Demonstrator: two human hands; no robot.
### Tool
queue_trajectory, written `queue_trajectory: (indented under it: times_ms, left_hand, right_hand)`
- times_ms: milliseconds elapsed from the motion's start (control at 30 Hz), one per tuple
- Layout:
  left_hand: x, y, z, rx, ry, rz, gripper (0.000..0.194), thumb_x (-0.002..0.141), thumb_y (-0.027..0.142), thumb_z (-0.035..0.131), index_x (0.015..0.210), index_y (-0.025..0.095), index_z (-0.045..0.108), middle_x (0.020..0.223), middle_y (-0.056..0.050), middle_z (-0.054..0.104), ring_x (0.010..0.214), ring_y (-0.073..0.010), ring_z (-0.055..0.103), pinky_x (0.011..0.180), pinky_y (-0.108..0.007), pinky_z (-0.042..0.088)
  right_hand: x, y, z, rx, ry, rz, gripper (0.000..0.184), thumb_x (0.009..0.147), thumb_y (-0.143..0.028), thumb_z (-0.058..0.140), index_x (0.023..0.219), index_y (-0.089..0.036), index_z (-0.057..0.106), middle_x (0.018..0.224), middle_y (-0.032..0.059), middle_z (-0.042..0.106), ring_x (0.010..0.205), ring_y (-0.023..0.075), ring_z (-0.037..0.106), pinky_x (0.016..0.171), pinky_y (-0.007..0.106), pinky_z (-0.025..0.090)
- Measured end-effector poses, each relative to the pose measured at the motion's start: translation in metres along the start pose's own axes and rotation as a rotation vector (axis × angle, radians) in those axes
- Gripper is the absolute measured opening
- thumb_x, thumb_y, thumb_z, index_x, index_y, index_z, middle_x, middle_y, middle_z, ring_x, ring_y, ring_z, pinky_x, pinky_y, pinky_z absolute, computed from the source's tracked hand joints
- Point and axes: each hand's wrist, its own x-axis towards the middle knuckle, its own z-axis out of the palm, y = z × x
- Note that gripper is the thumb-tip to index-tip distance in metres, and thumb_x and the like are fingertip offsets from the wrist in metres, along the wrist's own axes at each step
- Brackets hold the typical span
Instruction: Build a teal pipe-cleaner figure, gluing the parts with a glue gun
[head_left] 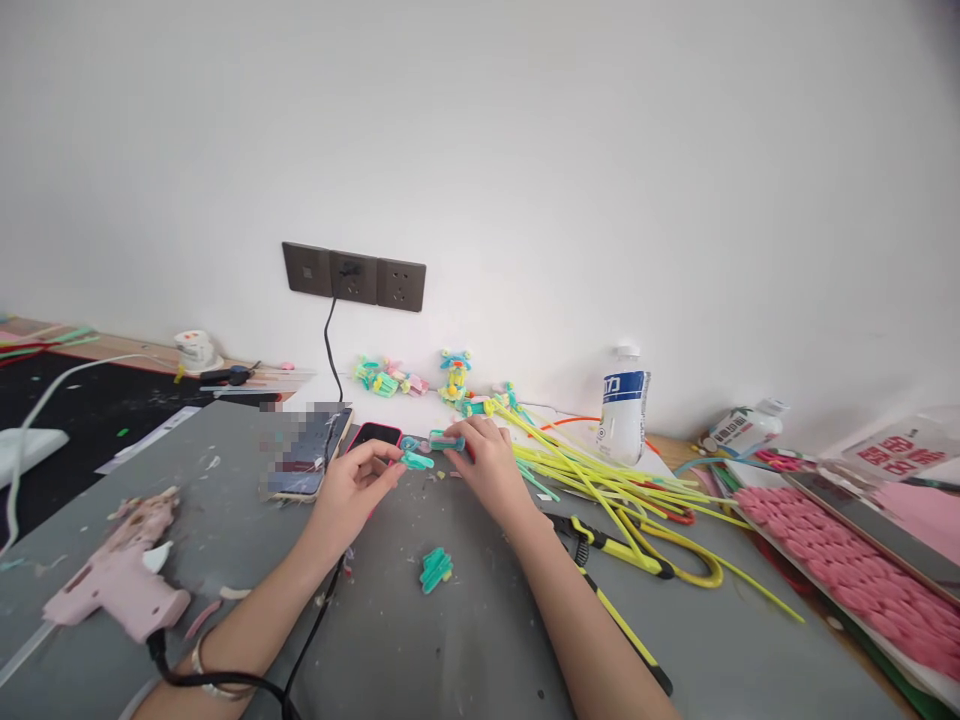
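My left hand [352, 492] pinches a small teal straw piece [417, 460] between thumb and fingers over the grey mat [450, 640]. My right hand [487, 462] rests just to its right, fingers closed on a short bundle of teal and pink straw pieces [447, 440]. The two pieces nearly touch. Another small teal straw bundle [436, 569] lies loose on the mat, nearer to me, between my forearms.
A pink glue gun [120, 575] lies at the left, its black cord running under my left wrist. A phone [306, 455] and a pink-cased phone [373, 434] lie ahead. Long yellow straws [600, 480], yellow-handled pliers [607, 545], a bottle [624, 405] and a pink tray [847, 570] fill the right.
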Motion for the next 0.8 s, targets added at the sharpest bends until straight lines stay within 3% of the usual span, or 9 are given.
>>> queue_trajectory:
  times_ms: [133, 467, 800]
  left_hand:
    - [-0.001, -0.002, 0.001, 0.000, -0.021, -0.032, 0.023, 0.077, 0.041, 0.072, 0.086, 0.019, 0.069, 0.063, 0.001, 0.061, 0.061, -0.0165, 0.059, 0.054, -0.024, 0.044]
    - [-0.003, 0.006, 0.002, 0.036, -0.078, -0.057, 0.024, 0.079, 0.041, 0.069, 0.087, 0.018, 0.068, 0.071, -0.001, 0.061, 0.069, -0.0171, 0.058, 0.061, -0.025, 0.046]
    - [-0.004, 0.010, 0.003, 0.039, -0.075, -0.029, 0.022, 0.078, 0.038, 0.068, 0.084, 0.017, 0.068, 0.065, 0.001, 0.057, 0.061, -0.0142, 0.051, 0.052, -0.022, 0.039]
  right_hand:
    - [-0.007, -0.007, -0.003, 0.035, -0.083, 0.076, 0.013, 0.088, -0.014, 0.062, 0.079, -0.020, 0.068, 0.087, 0.0032, 0.066, 0.091, 0.0225, 0.062, 0.082, 0.036, 0.032]
    - [-0.008, -0.006, 0.009, 0.023, -0.148, 0.144, 0.013, 0.086, -0.011, 0.062, 0.076, -0.019, 0.066, 0.084, 0.0021, 0.065, 0.083, 0.0197, 0.060, 0.078, 0.033, 0.030]
    - [-0.008, -0.005, 0.010, 0.038, -0.180, 0.139, 0.013, 0.085, -0.009, 0.061, 0.077, -0.019, 0.064, 0.084, 0.0028, 0.066, 0.079, 0.0196, 0.059, 0.079, 0.034, 0.031]
